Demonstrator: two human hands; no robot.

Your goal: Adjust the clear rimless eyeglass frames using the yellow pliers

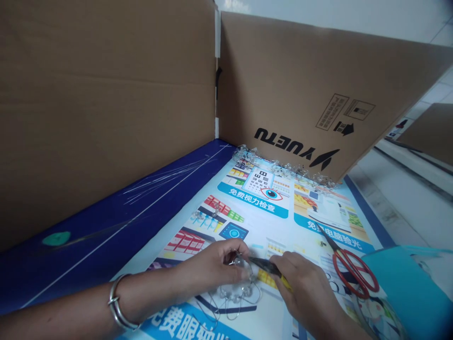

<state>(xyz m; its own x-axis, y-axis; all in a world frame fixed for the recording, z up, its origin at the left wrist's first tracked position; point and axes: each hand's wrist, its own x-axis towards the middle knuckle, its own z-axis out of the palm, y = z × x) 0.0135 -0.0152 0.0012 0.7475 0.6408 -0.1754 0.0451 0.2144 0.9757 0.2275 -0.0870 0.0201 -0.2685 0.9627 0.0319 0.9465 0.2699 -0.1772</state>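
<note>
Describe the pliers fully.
The pliers have a dark, metal-looking nose tapering to a narrow tip, and yellow on the grip, which is mostly hidden by the right hand closed around it. They are held above the printed sheet, slanting so the tip points toward the left hand and the beaded wire piece it holds. Whether the tip grips wire is too small to tell.

Pliers (266, 266), lower centre: yellow grip, dark head. Scissors (337, 251), lower right: red handles. Cardboard panel (283, 85), upper right: brown, printed black.
</note>
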